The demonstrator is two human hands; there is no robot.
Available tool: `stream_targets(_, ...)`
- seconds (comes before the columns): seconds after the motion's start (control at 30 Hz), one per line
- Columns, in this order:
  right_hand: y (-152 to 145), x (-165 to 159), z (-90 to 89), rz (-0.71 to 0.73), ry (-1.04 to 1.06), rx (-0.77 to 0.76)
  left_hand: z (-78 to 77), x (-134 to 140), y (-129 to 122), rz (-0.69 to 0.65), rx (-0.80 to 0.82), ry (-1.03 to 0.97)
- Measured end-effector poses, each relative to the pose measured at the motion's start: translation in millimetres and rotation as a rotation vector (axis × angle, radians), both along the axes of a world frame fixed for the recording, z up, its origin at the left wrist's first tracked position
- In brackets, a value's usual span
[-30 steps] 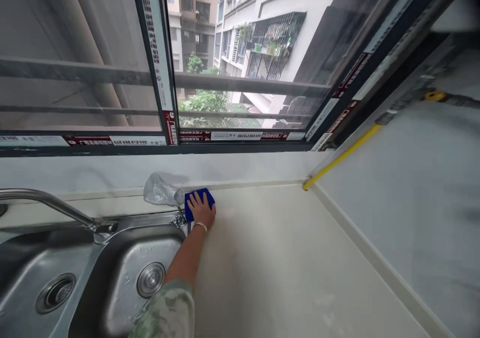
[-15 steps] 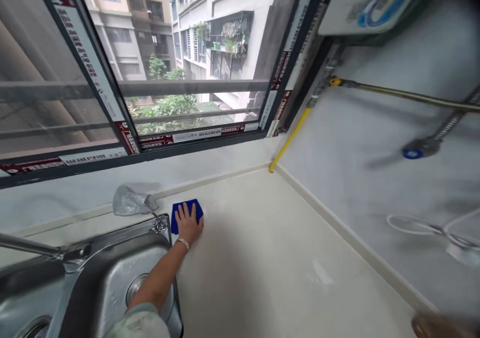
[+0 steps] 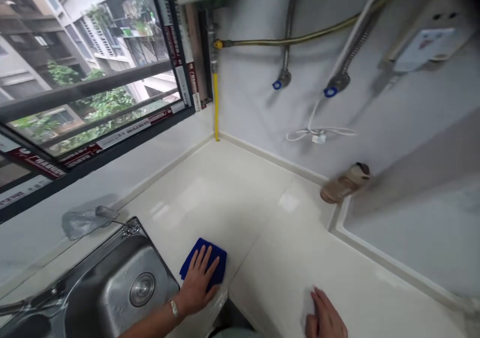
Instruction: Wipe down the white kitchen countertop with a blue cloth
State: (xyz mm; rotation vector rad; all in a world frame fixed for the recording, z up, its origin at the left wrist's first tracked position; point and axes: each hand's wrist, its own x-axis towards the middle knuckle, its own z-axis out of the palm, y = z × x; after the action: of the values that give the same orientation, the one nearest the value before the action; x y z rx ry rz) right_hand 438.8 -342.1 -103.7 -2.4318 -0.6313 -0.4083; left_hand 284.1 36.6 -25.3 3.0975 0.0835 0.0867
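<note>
My left hand (image 3: 198,283) lies flat on a folded blue cloth (image 3: 221,263), its fingers spread and pressing the cloth against the pale countertop (image 3: 240,208). A bracelet circles that wrist. At the bottom edge, my right hand (image 3: 327,320) is partly in view over the counter. Its fingers are loosely bent, the thumb stands apart from them, and nothing shows between them. The steel sink (image 3: 161,263) lies just left of the cloth.
A crumpled clear plastic bag (image 3: 80,223) sits behind the sink by the window wall. A brown bottle-like object (image 3: 345,183) stands at the right wall's corner. Above the counter hang a coiled white cable (image 3: 318,134), valves and a yellow gas pipe (image 3: 216,105).
The view has swung right. My left hand and the blue cloth have come from beside the sink's back corner toward the counter's front edge. My right hand has come into view.
</note>
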Motion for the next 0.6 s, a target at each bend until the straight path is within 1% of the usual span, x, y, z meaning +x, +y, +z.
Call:
stream_targets(0.03, -0.2, -2.2, -0.8, 0.000, -0.009, -0.035, 3.4, -11.8, -0.4, -0.071, 0.004, 0.038)
stream_targets(0.1, 0.8, -6.0, 1.1, -0.011, -0.005, -0.052, 8.6, -27.3, -0.9, -0.159, 0.012, 0.102)
stream_targets(0.13, 1.7, -7.4, 3.2, -0.012, 0.005, -0.047, 9.9, -30.3, -2.6, -0.176, 0.016, 0.124)
stream_targets(0.2, 3.7, -8.7, 7.5, -0.013, 0.031, -0.030, 9.7, -26.3, -11.5, -0.164, 0.016, 0.136)
stream_targets(0.27, 5.5, -8.6, 10.0, -0.013, 0.055, -0.013, 6.2, -11.3, -27.4, -0.153, -0.007, 0.130)
stream_targets(0.33, 6.6, -8.1, 9.7, -0.010, 0.072, 0.001, 0.9, 10.3, -47.9, -0.177, -0.052, 0.128)
stream_targets(0.47, 5.6, -7.1, 3.3, -0.002, 0.083, 0.024, -11.0, 57.7, -91.9, -0.265, -0.133, 0.138)
stream_targets(0.6, 1.6, -5.0, -5.8, -0.009, 0.094, 0.138, -22.2, 103.3, -133.0, -0.395, -0.212, 0.071)
